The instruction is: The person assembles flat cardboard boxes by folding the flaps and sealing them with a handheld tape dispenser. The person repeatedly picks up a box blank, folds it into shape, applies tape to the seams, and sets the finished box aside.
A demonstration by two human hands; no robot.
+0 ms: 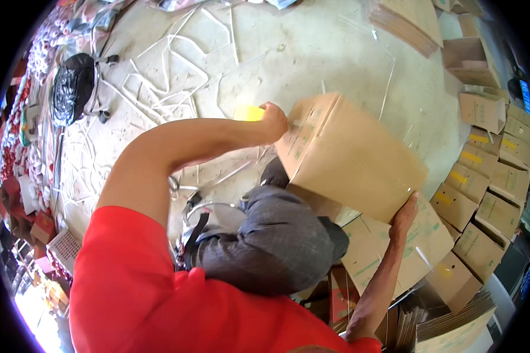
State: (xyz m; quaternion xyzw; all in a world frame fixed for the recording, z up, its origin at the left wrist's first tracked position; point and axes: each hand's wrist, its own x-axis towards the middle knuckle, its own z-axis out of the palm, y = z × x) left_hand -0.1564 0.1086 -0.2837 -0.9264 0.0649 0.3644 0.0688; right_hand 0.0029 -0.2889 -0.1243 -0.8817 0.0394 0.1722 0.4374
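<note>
Black bag [72, 89], white straps [234, 35] on the floor [312, 50], left hand [272, 123] curled tight around a yellow object [248, 113], just beside a tilted brown box [359, 159], mid-view, right hand [404, 216] on the box's lower right corner, finger spread unclear, smaller boxes [456, 203] at far right.

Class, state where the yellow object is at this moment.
In the head view, the yellow object is above and slightly left of centre, in the left hand, over the floor and left of the large cardboard box.
</note>
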